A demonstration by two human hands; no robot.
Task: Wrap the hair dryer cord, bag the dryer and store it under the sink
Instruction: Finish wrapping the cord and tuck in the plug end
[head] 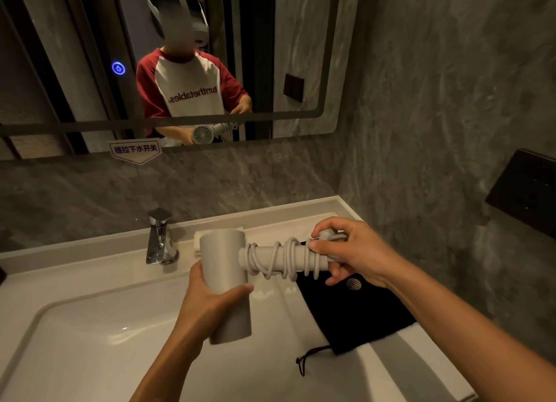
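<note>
I hold a light grey hair dryer (pixel 224 263) over the white sink. My left hand (pixel 210 302) grips its barrel from below. The handle points right, and the grey cord (pixel 284 258) is coiled around it in several loops. My right hand (pixel 346 251) pinches the cord's plug end at the tip of the handle. A black drawstring bag (pixel 355 311) lies flat on the counter to the right, under my right hand, its drawstring (pixel 307 359) trailing toward me.
The white sink basin (pixel 90 341) fills the lower left, with a chrome faucet (pixel 161 239) at its back. A folded white cloth (pixel 198 242) lies behind the dryer. A mirror (pixel 301 55) hangs above. A black wall panel (pixel 526 191) is on the right wall.
</note>
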